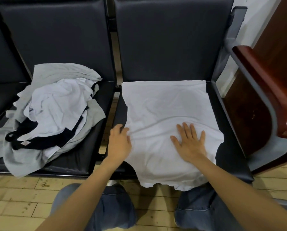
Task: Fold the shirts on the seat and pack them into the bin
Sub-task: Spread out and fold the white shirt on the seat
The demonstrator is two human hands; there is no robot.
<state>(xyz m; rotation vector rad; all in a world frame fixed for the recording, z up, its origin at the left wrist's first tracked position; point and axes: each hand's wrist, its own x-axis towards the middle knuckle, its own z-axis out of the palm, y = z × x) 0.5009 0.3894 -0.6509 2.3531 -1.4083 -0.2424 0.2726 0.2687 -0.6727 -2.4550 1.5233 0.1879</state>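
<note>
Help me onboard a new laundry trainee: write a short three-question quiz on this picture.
1. True or false: the right hand lies flat on the white shirt.
2. Where is the crumpled pile? A) on the left seat B) on the floor C) on the right seat
3. Fill in: the left hand is at the white shirt's ____ edge.
Key: 1 true; 2 A; 3 left.

Waiting room: linked black bench seats (169, 40)
</note>
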